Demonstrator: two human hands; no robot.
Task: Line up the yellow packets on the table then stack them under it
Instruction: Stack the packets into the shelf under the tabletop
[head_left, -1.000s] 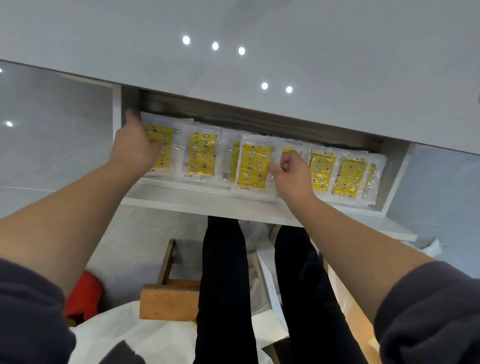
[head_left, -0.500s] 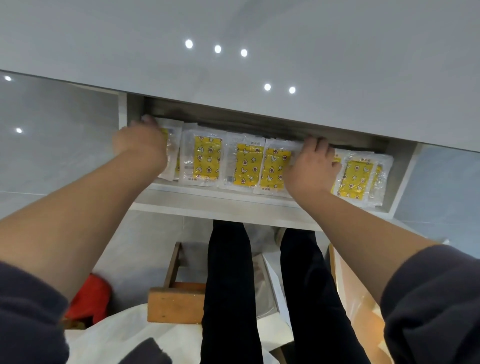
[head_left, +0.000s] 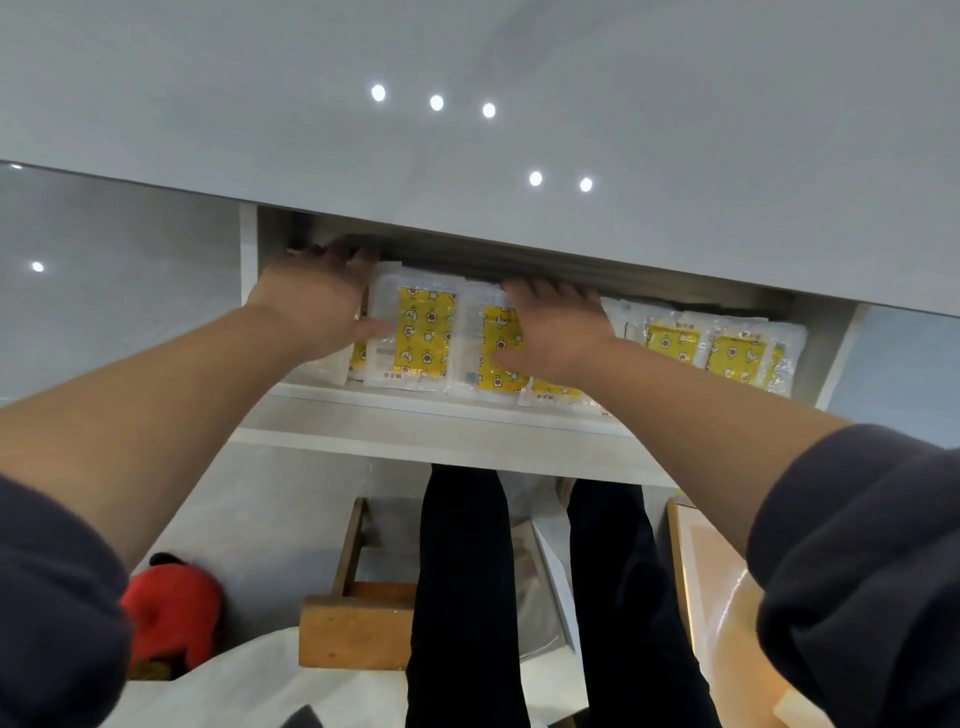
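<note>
Packets (head_left: 423, 332) in overlapping row on shelf (head_left: 426, 418) under tabletop (head_left: 519, 218), mid-frame. Left hand (head_left: 311, 306) at row's left end, fingers straight, nothing grasped. Right hand (head_left: 556, 335) flat on middle packets, pressing, not gripping.

I can't make out the left grip's (head_left: 317, 306) fingertips: they blur into the shadow under the table (head_left: 675, 156) edge. It covers the leftmost of the yellow packets (head_left: 422, 332) (only a sliver shows). The right grip (head_left: 553, 332) hides most of another. The packets' print is too small to read.
</note>
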